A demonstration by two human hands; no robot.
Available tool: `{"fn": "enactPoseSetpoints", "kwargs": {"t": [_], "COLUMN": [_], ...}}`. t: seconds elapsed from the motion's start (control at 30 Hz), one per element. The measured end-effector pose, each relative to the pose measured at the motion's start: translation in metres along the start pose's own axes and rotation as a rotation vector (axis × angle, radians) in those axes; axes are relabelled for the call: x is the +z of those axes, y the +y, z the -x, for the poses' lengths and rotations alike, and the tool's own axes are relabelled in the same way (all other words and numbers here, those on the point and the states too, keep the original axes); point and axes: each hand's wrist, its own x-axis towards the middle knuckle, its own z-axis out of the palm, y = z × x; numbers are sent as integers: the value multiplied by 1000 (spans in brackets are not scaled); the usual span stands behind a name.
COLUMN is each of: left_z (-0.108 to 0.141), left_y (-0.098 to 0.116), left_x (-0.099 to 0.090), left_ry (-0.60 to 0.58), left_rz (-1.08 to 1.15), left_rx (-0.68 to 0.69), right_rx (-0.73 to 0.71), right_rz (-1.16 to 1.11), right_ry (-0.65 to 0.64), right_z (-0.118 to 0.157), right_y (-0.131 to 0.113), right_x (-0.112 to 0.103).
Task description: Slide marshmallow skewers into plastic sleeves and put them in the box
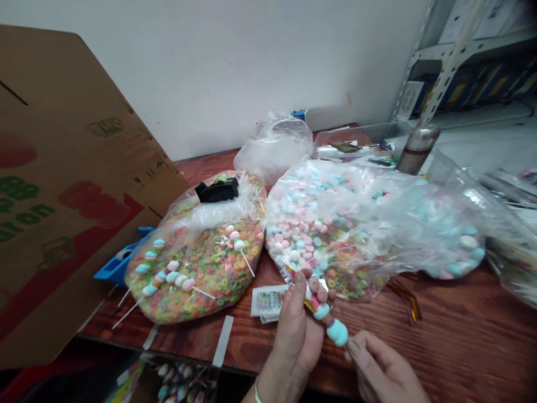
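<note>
Near the table's front edge, my left hand (300,319) is wrapped round a candy skewer (331,324) with pastel blue pieces, its upper part inside a clear wrapper. The fingers of my right hand (380,361) are pinched together at the lower end of this skewer, just below the large blue piece. Under and behind my left hand lie small printed sachets (267,302). Several finished-looking candy skewers (181,279) rest on a clear bag of coloured rings (226,274) to the left. Behind my hands sits a bag of pastel candies (302,240).
A black tape dispenser (217,190) sits on the ring bag. At left stand a large cardboard box (75,168) and a blue dispenser (115,267). A metal bottle (418,150) and clear tray (364,137) are at the back. Below the table edge, a box holds more skewers (184,383).
</note>
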Motion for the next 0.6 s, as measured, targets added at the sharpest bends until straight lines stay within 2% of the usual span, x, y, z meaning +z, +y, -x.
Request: {"fn": "enactPoseSetpoints", "kwargs": {"t": [0.07, 0.13, 0.17, 0.2, 0.23, 0.27, 0.37, 0.4, 0.43, 0.5, 0.6], "left_z": [0, -1, -1, -1, -2, -3, -4, -4, -3, 1, 8], "left_y": [0, 1, 1, 3, 4, 5, 7, 5, 2, -7, -23], "left_x": [1, 2, 3, 4, 4, 5, 7, 8, 8, 8, 7], "left_ry": [35, 71, 83, 85, 79, 67, 25, 24, 25, 21, -18], "left_rz": [-14, -23, -25, -24, -19, -11, 6, -2, -23, -87, -155], "left_rx": [-16, -38, -44, -43, -37, -31, -26, -26, -21, -8, -36], "right_rx": [-393, -762, -896, -948, -909, -789, -161, -1, 91, 104, -22], "right_rz": [387, 730, 829, 865, 832, 733, 237, 94, -9, -102, -80], "right_ry": [139, 208, 228, 215, 185, 144, -7, -49, -78, -89, -15], "right_z": [-1, -1, -1, -2, -2, -1, 0, 0, 0, -3, -9], "right_y": [0, -1, -2, -3, -4, -5, -4, -4, -3, -4, -11], "right_x": [-4, -9, -10, -11, -10, -9, -3, -1, 1, 3, 3]}}
